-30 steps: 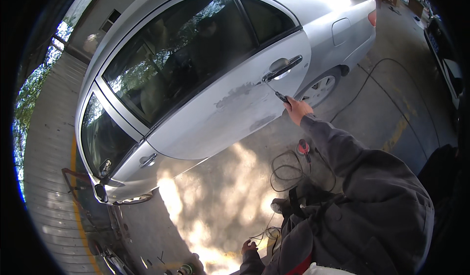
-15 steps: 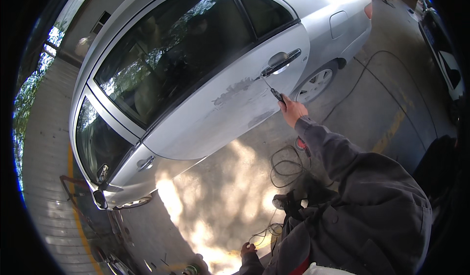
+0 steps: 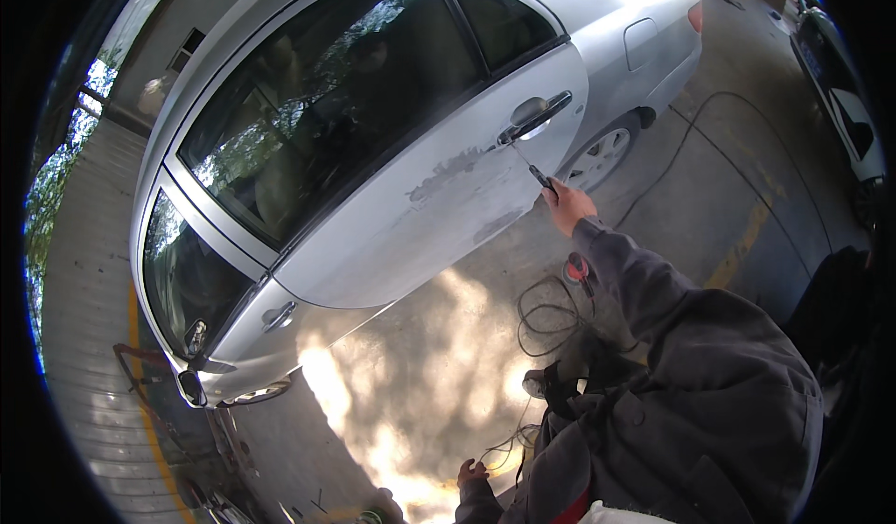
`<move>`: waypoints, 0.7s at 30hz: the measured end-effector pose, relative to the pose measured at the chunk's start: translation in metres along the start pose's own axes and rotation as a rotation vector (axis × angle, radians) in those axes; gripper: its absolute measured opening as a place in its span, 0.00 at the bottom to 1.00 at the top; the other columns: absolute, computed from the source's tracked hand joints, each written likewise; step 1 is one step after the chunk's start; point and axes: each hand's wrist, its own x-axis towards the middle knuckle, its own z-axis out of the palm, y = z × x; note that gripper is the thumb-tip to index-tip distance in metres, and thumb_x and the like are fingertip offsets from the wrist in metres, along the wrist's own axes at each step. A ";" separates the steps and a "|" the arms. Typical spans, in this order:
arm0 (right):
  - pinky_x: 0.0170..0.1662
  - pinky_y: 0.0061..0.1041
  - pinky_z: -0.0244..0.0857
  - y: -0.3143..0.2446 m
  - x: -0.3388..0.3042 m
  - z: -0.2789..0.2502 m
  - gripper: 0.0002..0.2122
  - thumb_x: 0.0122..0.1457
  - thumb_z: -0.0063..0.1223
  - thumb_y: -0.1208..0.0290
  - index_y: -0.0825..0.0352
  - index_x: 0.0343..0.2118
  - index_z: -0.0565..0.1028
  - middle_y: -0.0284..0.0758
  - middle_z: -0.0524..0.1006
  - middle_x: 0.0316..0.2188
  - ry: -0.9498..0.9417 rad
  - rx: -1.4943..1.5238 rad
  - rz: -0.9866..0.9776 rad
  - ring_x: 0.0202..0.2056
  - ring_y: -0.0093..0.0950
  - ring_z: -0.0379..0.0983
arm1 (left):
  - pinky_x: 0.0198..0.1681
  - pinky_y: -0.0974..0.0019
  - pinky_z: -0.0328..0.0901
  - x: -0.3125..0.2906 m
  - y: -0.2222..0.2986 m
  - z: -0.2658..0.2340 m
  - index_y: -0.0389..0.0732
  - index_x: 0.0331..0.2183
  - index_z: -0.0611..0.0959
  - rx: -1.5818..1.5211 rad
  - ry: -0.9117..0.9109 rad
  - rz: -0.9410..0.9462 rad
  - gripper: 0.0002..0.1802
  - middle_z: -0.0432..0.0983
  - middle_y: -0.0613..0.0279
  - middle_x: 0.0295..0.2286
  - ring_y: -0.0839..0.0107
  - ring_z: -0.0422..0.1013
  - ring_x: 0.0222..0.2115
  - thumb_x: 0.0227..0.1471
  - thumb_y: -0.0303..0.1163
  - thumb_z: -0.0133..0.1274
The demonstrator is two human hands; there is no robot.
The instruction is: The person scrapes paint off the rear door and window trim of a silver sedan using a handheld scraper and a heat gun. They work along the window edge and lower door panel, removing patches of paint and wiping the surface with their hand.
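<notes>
My right hand (image 3: 568, 207) is closed around the dark handle of a screwdriver (image 3: 540, 177). Its thin metal shaft points up and left, with the tip close to the black-and-chrome handle (image 3: 536, 120) of a silver car's rear door (image 3: 401, 235). Whether the tip touches the door cannot be told. Left of that handle, the panel has a dull grey patch (image 3: 448, 173) with rough edges. My left hand (image 3: 472, 471) hangs low near the bottom edge, its fingers loosely bent and apart, with no object visible in it.
A red-and-black sander-like tool (image 3: 577, 269) lies on the concrete beside a looped cable (image 3: 534, 317). More dark cable (image 3: 686, 137) runs behind the car's rear wheel (image 3: 598, 158). Another car (image 3: 835, 95) stands at the far right; a red metal frame (image 3: 131, 375) is at left.
My right hand and the screwdriver have shifted slightly right and down, so the tip sits a little right of where it was. My left hand stays low in about the same place.
</notes>
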 end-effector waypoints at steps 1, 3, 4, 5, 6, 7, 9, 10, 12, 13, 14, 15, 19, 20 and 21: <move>0.46 0.52 0.73 -0.006 -0.002 -0.001 0.19 0.74 0.48 0.52 0.57 0.59 0.78 0.49 0.85 0.39 -0.036 0.001 -0.003 0.43 0.54 0.81 | 0.34 0.56 0.83 0.000 -0.002 -0.003 0.33 0.63 0.76 0.019 -0.001 -0.003 0.35 0.87 0.43 0.38 0.58 0.86 0.31 0.57 0.35 0.63; 0.46 0.52 0.73 -0.018 -0.007 -0.002 0.19 0.74 0.48 0.52 0.56 0.60 0.77 0.49 0.85 0.39 -0.084 0.019 -0.040 0.43 0.54 0.81 | 0.33 0.56 0.83 0.003 -0.002 -0.009 0.33 0.62 0.76 0.056 -0.005 -0.007 0.34 0.87 0.42 0.38 0.58 0.86 0.32 0.57 0.35 0.62; 0.46 0.52 0.73 -0.023 -0.009 -0.001 0.19 0.74 0.48 0.52 0.56 0.60 0.77 0.49 0.85 0.39 -0.107 0.028 -0.060 0.43 0.54 0.81 | 0.34 0.56 0.83 0.005 -0.002 -0.012 0.33 0.62 0.76 0.039 -0.005 -0.001 0.34 0.87 0.42 0.38 0.58 0.86 0.32 0.57 0.34 0.62; 0.46 0.52 0.73 -0.021 -0.007 0.003 0.19 0.73 0.48 0.52 0.56 0.60 0.77 0.49 0.85 0.39 -0.155 0.020 -0.103 0.43 0.54 0.81 | 0.34 0.56 0.83 0.007 -0.002 -0.013 0.33 0.62 0.77 0.021 -0.006 0.005 0.33 0.87 0.42 0.38 0.58 0.86 0.32 0.57 0.34 0.62; 0.46 0.52 0.73 -0.017 -0.004 0.005 0.19 0.73 0.48 0.53 0.56 0.59 0.78 0.49 0.85 0.39 -0.199 0.009 -0.144 0.42 0.54 0.81 | 0.34 0.56 0.83 0.008 0.002 -0.013 0.33 0.62 0.77 0.004 -0.010 0.013 0.33 0.87 0.43 0.38 0.58 0.86 0.32 0.57 0.34 0.62; 0.45 0.52 0.73 -0.014 -0.003 0.008 0.18 0.73 0.49 0.53 0.56 0.59 0.78 0.49 0.85 0.39 -0.243 -0.002 -0.185 0.42 0.54 0.81 | 0.34 0.56 0.83 0.008 0.005 -0.012 0.33 0.62 0.77 -0.004 -0.010 0.017 0.33 0.87 0.43 0.38 0.58 0.86 0.32 0.57 0.34 0.62; 0.45 0.52 0.73 -0.016 -0.013 0.016 0.18 0.73 0.49 0.54 0.56 0.57 0.79 0.49 0.85 0.39 -0.072 0.079 -0.093 0.42 0.54 0.81 | 0.34 0.56 0.83 0.008 0.004 -0.012 0.34 0.62 0.77 -0.026 0.001 0.023 0.33 0.87 0.43 0.38 0.57 0.86 0.32 0.57 0.34 0.62; 0.45 0.52 0.73 -0.024 -0.018 0.018 0.17 0.73 0.49 0.54 0.56 0.57 0.80 0.49 0.85 0.39 0.010 0.123 -0.049 0.42 0.54 0.81 | 0.35 0.56 0.83 0.010 0.001 -0.016 0.34 0.62 0.77 -0.005 0.023 0.034 0.33 0.87 0.44 0.38 0.57 0.86 0.32 0.57 0.34 0.62; 0.45 0.52 0.73 -0.023 -0.014 0.025 0.17 0.73 0.49 0.54 0.57 0.55 0.80 0.49 0.85 0.39 -0.137 0.082 -0.192 0.42 0.54 0.81 | 0.35 0.56 0.83 0.016 0.001 -0.018 0.34 0.61 0.78 0.013 0.006 0.049 0.32 0.87 0.44 0.37 0.58 0.86 0.32 0.57 0.34 0.62; 0.45 0.52 0.73 -0.020 -0.013 0.027 0.17 0.73 0.49 0.54 0.58 0.55 0.80 0.49 0.85 0.39 -0.206 0.058 -0.259 0.42 0.54 0.81 | 0.35 0.56 0.83 0.019 0.004 -0.019 0.35 0.61 0.78 0.025 -0.008 0.060 0.32 0.87 0.44 0.37 0.58 0.86 0.32 0.57 0.34 0.62; 0.45 0.52 0.73 -0.017 -0.014 0.030 0.17 0.73 0.49 0.54 0.57 0.55 0.80 0.48 0.85 0.38 -0.144 0.078 -0.189 0.42 0.54 0.81 | 0.35 0.57 0.83 0.022 0.005 -0.021 0.35 0.61 0.78 0.029 -0.007 0.056 0.32 0.87 0.44 0.37 0.58 0.86 0.32 0.57 0.34 0.62; 0.45 0.52 0.73 -0.025 -0.021 0.030 0.17 0.73 0.49 0.54 0.57 0.55 0.80 0.48 0.85 0.38 -0.093 0.098 -0.127 0.42 0.54 0.81 | 0.35 0.57 0.83 0.019 0.004 -0.021 0.35 0.61 0.79 0.025 -0.002 0.042 0.32 0.87 0.45 0.37 0.59 0.86 0.32 0.57 0.35 0.62; 0.45 0.51 0.73 -0.053 -0.031 0.032 0.17 0.73 0.48 0.54 0.58 0.55 0.80 0.48 0.85 0.36 -0.155 0.060 -0.183 0.41 0.54 0.81 | 0.38 0.60 0.80 0.029 -0.006 -0.024 0.41 0.58 0.84 0.025 0.041 0.095 0.32 0.89 0.51 0.33 0.63 0.86 0.28 0.53 0.44 0.63; 0.44 0.51 0.73 -0.057 -0.026 0.034 0.17 0.73 0.48 0.54 0.58 0.55 0.80 0.48 0.84 0.36 -0.185 0.055 -0.218 0.41 0.54 0.81 | 0.39 0.60 0.80 0.034 -0.008 -0.028 0.41 0.57 0.84 0.022 0.043 0.076 0.32 0.89 0.50 0.33 0.63 0.86 0.29 0.54 0.44 0.64; 0.44 0.51 0.73 -0.059 -0.024 0.037 0.17 0.73 0.48 0.54 0.58 0.55 0.80 0.48 0.84 0.35 -0.220 0.042 -0.250 0.41 0.54 0.81 | 0.39 0.60 0.80 0.035 -0.007 -0.028 0.41 0.57 0.84 0.029 0.040 0.067 0.32 0.89 0.50 0.33 0.63 0.86 0.29 0.54 0.44 0.64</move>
